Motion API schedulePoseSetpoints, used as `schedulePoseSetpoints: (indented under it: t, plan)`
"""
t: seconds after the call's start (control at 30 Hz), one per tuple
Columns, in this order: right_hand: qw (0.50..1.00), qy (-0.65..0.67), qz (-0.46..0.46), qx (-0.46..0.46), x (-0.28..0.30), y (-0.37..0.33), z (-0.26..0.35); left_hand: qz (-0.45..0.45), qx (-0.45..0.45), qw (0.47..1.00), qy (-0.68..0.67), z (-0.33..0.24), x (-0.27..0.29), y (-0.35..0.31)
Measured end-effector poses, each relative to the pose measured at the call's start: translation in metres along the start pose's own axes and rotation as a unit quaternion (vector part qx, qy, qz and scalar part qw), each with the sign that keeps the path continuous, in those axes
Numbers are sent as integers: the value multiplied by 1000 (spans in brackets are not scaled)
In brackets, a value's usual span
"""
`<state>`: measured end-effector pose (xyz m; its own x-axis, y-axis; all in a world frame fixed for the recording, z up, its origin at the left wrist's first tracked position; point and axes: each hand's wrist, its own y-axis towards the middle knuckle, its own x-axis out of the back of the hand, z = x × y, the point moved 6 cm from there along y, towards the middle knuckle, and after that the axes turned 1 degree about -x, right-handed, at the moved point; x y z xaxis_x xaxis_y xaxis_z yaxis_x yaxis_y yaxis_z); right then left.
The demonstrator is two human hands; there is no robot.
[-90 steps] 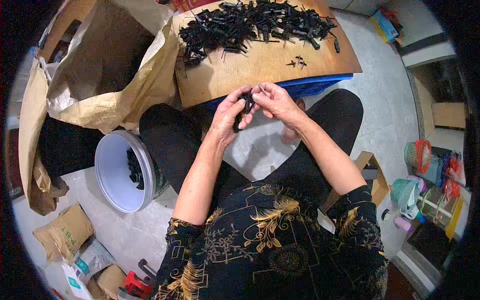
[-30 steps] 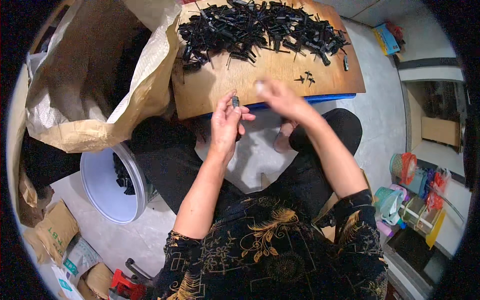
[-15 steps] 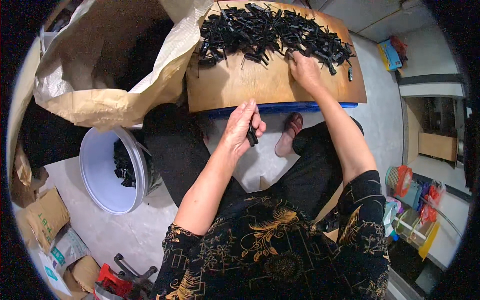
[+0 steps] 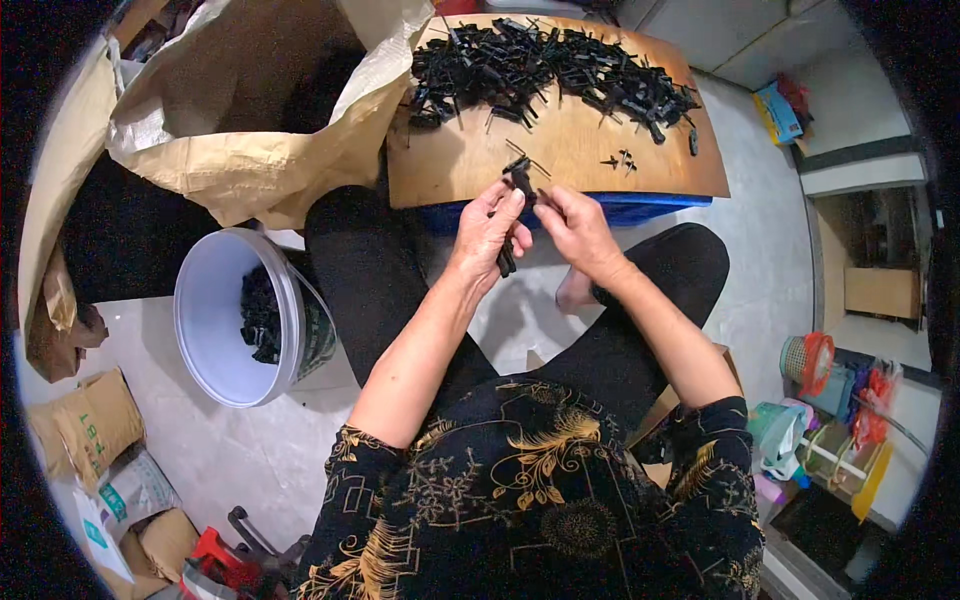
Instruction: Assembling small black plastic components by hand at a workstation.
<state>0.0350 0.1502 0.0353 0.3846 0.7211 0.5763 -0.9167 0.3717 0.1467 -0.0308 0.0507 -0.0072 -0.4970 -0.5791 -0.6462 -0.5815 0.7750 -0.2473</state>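
Note:
My left hand (image 4: 487, 232) is closed around black plastic parts in front of the board. One black plastic part with thin prongs (image 4: 520, 178) sticks up from its fingertips, over the board's near edge. Another black piece (image 4: 506, 262) pokes out below the palm. My right hand (image 4: 580, 232) is beside it, fingers pinched at the right side of the upper part; what exactly they grip is partly hidden. A heap of similar black plastic parts (image 4: 540, 70) with thin stalks covers the far half of the wooden board (image 4: 450, 165).
Small black bits (image 4: 622, 160) and a single part (image 4: 693, 142) lie on the board's right side. To the left, a large open woven sack (image 4: 220, 170) stands behind a white bucket (image 4: 225, 330) holding black parts. Baskets and bags (image 4: 815, 400) are at the right.
My right hand has come back from the heap to my left hand. A pronged black part now shows at the left fingertips. Small bits are visible on the board near where the right hand was.

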Motion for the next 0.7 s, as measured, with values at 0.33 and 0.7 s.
schedulePoseSetpoints:
  t: [0.33,0.7]
  plan:
    - [999,4,-15,42,-13,-26,2,-51,34,998,-15,10,9,-9]
    - [954,248,48,-161,-22,-27,-29,-63,-19,982,177,7,3,-12]
